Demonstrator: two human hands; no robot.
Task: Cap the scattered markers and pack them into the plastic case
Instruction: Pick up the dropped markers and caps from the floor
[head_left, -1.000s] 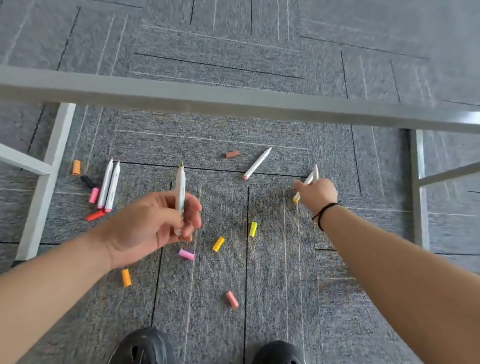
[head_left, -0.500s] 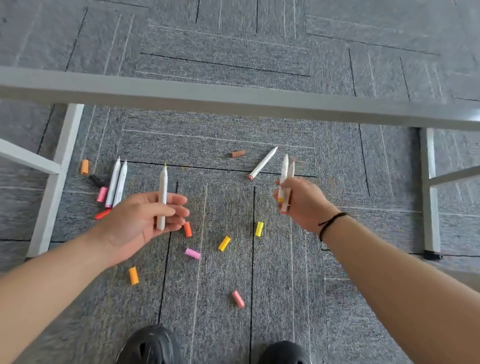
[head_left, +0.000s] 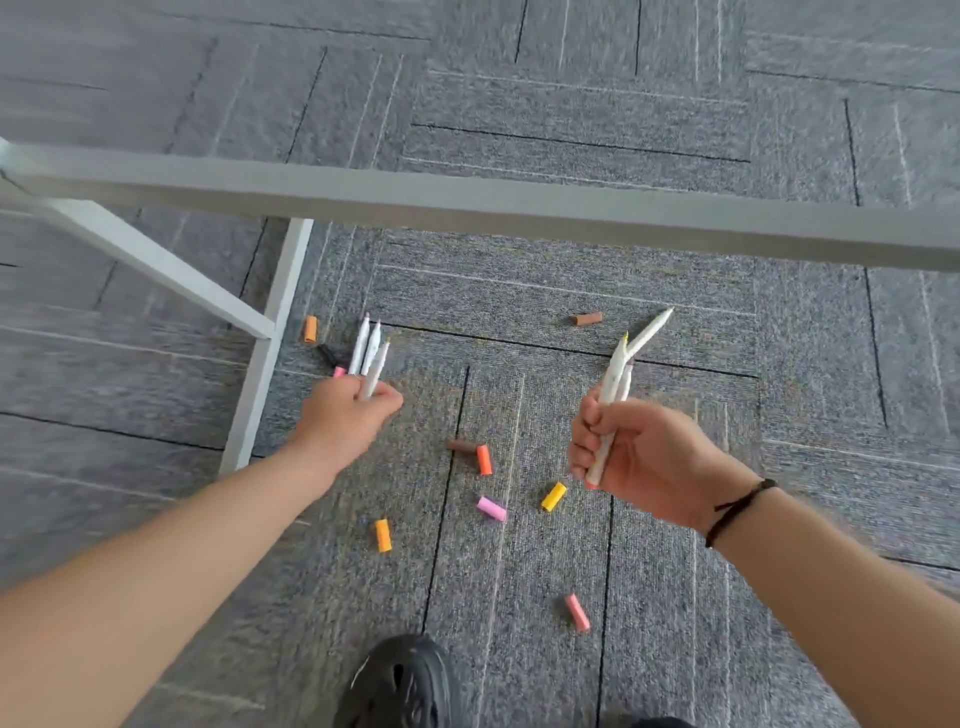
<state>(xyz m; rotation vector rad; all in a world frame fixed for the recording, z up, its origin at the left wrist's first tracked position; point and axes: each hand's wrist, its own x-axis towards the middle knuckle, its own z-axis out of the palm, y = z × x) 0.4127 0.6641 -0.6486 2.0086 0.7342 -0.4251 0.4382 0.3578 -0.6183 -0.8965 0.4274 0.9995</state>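
My left hand (head_left: 348, 413) reaches low to the left and grips a white uncapped marker (head_left: 378, 366). Its knuckles lie at the near ends of two more white markers (head_left: 363, 345) on the carpet; whether it holds them too I cannot tell. My right hand (head_left: 641, 452) is raised and grips two white markers (head_left: 613, 384), tips up. Another uncapped marker (head_left: 652, 328) lies on the carpet beyond it. Loose caps are scattered: orange (head_left: 310, 329), black (head_left: 327, 354), brown (head_left: 587, 318), red-orange (head_left: 484, 459), pink (head_left: 491, 508), yellow (head_left: 554, 496), orange (head_left: 383, 535), salmon (head_left: 577, 612). No plastic case is in view.
A grey table edge (head_left: 467, 202) crosses the view above the carpet, with a white leg (head_left: 265, 353) just left of my left hand. A black shoe (head_left: 400, 680) stands at the bottom edge. Grey carpet tiles (head_left: 779, 415) cover the floor.
My left hand moved left and down with its marker to the two markers by the table leg. My right hand drew back toward me holding its two markers. The view swung left.
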